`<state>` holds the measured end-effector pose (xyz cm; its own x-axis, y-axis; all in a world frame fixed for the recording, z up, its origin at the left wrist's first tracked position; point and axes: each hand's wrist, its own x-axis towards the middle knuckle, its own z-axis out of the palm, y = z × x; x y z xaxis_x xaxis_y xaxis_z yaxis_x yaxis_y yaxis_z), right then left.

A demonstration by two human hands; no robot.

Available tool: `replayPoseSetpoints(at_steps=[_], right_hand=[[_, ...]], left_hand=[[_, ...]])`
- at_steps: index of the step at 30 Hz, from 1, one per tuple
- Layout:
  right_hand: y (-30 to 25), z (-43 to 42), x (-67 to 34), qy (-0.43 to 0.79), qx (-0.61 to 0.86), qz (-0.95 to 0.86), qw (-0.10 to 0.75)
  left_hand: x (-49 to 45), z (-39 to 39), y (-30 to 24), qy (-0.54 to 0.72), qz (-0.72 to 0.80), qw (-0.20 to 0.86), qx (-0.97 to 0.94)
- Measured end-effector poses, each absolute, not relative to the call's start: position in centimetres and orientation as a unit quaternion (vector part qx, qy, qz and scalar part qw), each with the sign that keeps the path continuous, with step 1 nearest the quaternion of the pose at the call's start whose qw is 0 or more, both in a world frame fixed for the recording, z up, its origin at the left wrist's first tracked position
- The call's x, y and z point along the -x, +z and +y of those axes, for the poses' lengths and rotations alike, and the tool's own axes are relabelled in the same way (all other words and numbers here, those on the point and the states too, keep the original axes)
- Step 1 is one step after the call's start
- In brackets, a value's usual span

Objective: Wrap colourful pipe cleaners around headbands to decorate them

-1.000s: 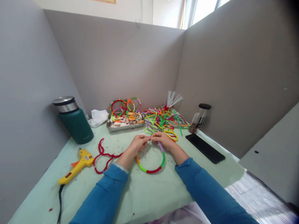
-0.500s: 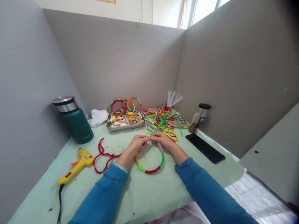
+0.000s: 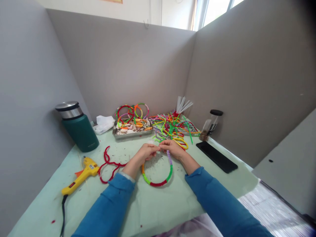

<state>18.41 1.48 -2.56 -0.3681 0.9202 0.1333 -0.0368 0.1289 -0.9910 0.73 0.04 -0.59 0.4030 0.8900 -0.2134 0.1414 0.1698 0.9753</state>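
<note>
Lower left, the yellow glue gun lies on the pale green cloth, the red fuzzy stem curling just beside it. Mid-frame now, here's my left hand, thumb and fingertips together, clamped on the colourful hoop, orange side running up under them. The hoop loops down below centre, red stretch lowest. And my right hand, just right of centre: thumb and forefinger pinched at the purple side, the bit between my tips too small to make out.
</note>
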Motion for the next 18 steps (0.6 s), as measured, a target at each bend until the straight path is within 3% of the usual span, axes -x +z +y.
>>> replayPoseSetpoints(at_steps=[18], right_hand=[[-2.49, 1.43, -18.17, 0.529, 0.377, -0.616, 0.445]], left_hand=[[-1.01, -0.13, -0.44, 0.307, 0.462, 0.604, -0.572]])
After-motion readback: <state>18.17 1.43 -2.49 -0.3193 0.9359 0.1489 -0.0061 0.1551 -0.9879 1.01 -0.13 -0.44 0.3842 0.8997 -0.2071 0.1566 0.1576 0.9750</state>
